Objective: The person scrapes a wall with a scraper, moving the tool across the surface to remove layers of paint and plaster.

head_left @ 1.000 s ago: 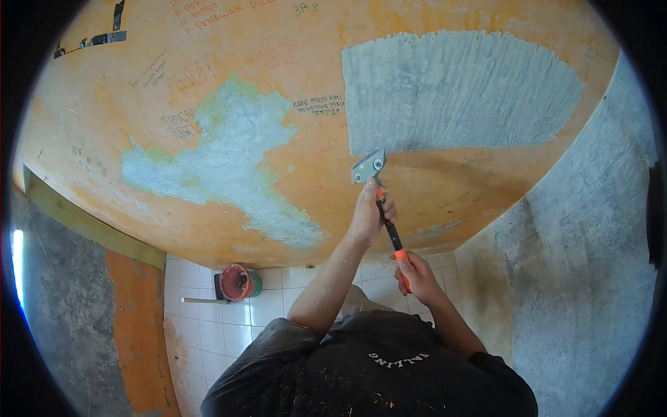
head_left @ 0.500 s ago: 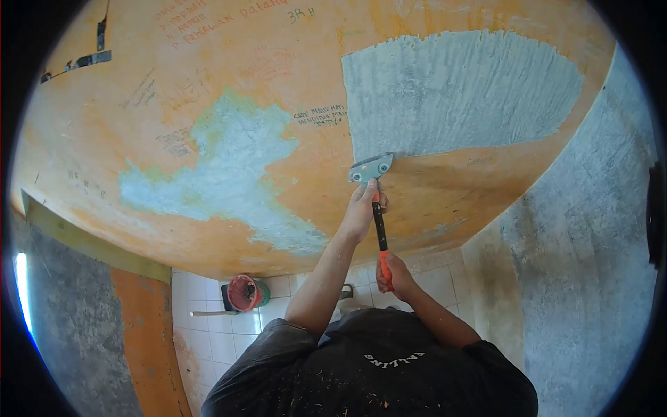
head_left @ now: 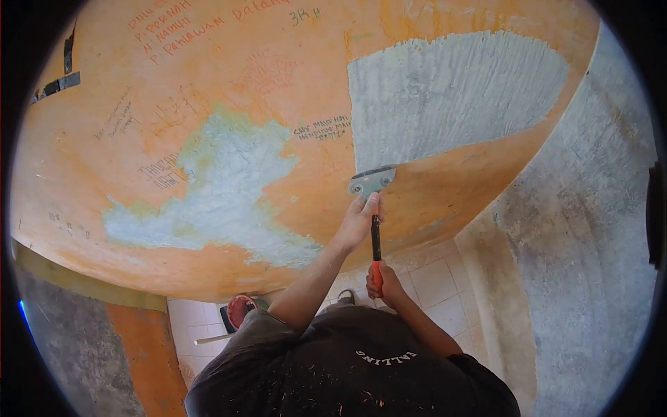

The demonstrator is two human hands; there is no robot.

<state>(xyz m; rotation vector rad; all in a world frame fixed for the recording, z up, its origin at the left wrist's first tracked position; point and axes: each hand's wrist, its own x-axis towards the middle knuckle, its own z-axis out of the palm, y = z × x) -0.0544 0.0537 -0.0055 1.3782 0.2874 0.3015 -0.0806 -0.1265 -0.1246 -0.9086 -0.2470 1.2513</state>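
Note:
A long-handled scraper (head_left: pixel 376 236) is held in both hands, its wide metal head against the orange painted wall (head_left: pixel 319 201). My left hand (head_left: pixel 358 221) grips it high up, just below the head, thumb along the shaft. Lower down, my right hand (head_left: pixel 386 283) is wrapped round the red grip near the handle's end. The blade meets the lower left corner of a scraped grey-white patch (head_left: pixel 458 97). Fingers of both hands are partly hidden behind the handle.
Left of the scraper is an irregular pale bare patch (head_left: pixel 222 187), with handwriting around it. A red bucket (head_left: pixel 240 310) stands on the tiled floor (head_left: pixel 434 281), partly behind my left arm; a pale stick (head_left: pixel 214 339) lies beside it. A grey wall (head_left: pixel 583 229) adjoins at the right.
The view has shifted and tilted a little, so the wall patches sit differently. The scraper head appears slightly lower, still at the patch's lower left corner. Both hands keep their hold.

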